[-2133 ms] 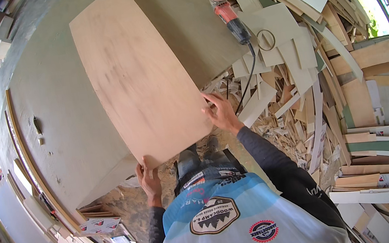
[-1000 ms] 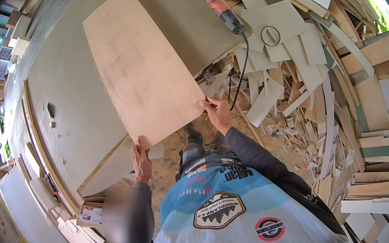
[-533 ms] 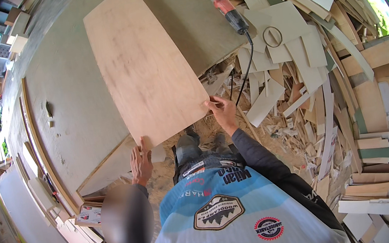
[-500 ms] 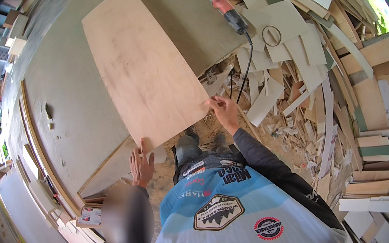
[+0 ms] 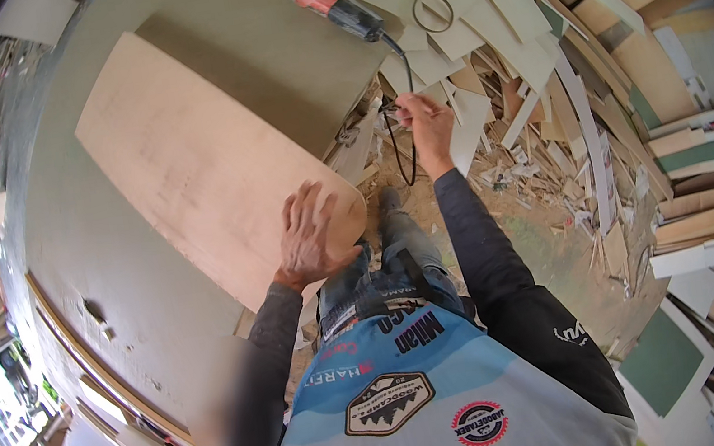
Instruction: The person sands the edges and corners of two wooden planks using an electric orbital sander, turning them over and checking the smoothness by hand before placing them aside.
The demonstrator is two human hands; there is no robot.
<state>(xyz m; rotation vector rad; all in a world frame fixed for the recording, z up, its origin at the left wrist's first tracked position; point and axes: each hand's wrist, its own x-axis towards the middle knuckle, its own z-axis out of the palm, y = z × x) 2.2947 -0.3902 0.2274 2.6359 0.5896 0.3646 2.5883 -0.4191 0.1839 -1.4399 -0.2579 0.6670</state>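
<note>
A pale plywood panel (image 5: 192, 155) with rounded corners lies on the wide grey-beige worktop, its near end toward my body. My left hand (image 5: 312, 238) is over that near end, fingers outstretched and slightly blurred, with nothing gripped. Beyond the panel, to the right, an angle grinder (image 5: 336, 7) with a red and black body and a round pinkish disc rests at the worktop's edge. My right hand (image 5: 428, 129) is closed around the grinder's black power cord (image 5: 406, 65). Below the fingers the cord hangs in a loop.
The grey-beige worktop (image 5: 76, 235) spreads left of the panel. Thin board offcuts (image 5: 512, 28) pile up on the right, a dark ring (image 5: 433, 13) among them. Wood scraps (image 5: 530, 153) litter the floor. Stacked boards (image 5: 702, 143) stand at far right.
My right hand has left the panel's corner and taken hold of the cord. My left hand has moved from the near edge onto the panel's face. The view has shifted right.
</note>
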